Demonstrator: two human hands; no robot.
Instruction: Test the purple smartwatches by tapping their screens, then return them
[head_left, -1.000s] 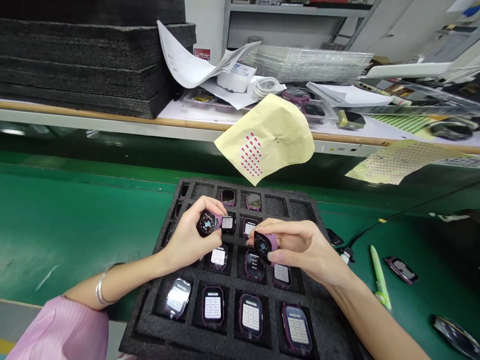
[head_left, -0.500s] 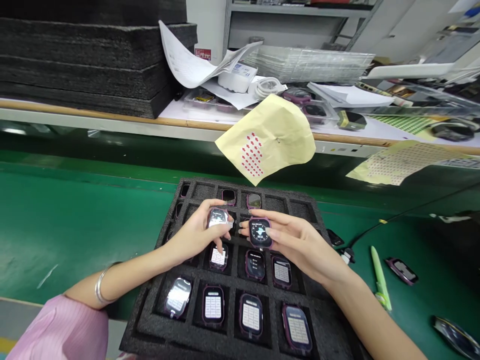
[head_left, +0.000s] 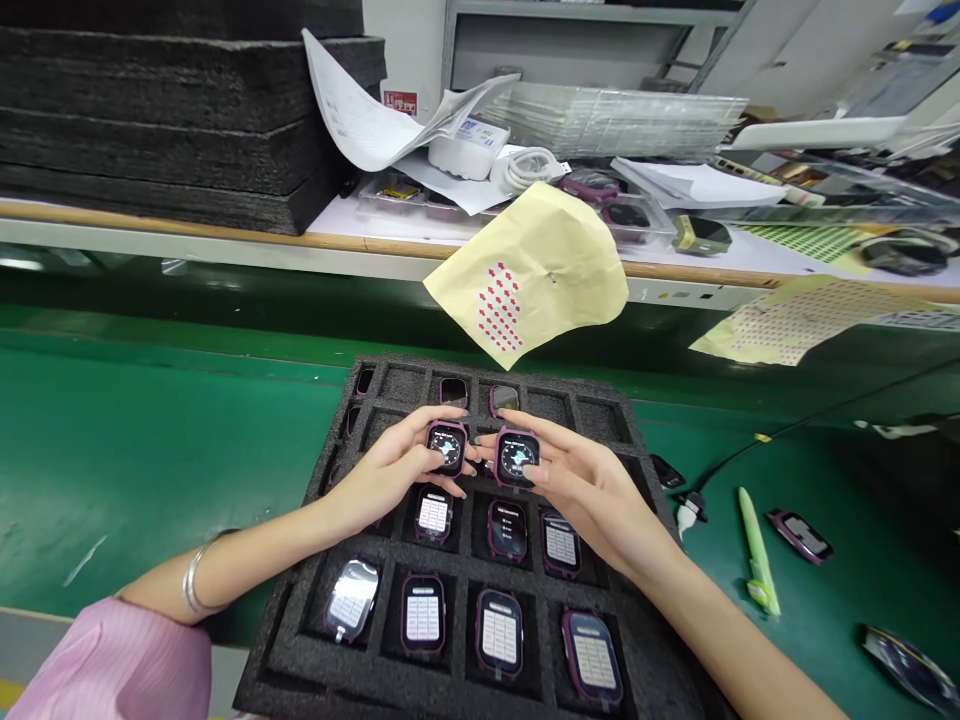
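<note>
My left hand (head_left: pixel 397 460) grips a purple-rimmed smartwatch (head_left: pixel 448 449) between thumb and fingers, its lit clock face turned up. A matching smartwatch (head_left: pixel 517 458), also showing a clock face, is held in my right hand (head_left: pixel 581 465), the thumb at its lower right edge. Both are side by side above a black foam tray (head_left: pixel 292 660). In the tray's pockets lie several more smartwatches, such as one with a white grid on its screen (head_left: pixel 424 612) and one with a dark menu screen (head_left: pixel 508 530). Neither held watch has a strap.
A green pen-like tool (head_left: pixel 757 550), a purple watch part (head_left: pixel 800 536) and a black cable (head_left: pixel 739 455) lie on the green mat (head_left: pixel 150 430) to the right. Yellow sticker sheets (head_left: pixel 555 270) hang from the shelf edge ahead. Stacked black foam (head_left: pixel 150 130) stands at back left.
The watch in my left hand has tilted, so glare has gone and its clock face shows. My left fingers have shifted around it. The right-hand watch stays nearly in place.
</note>
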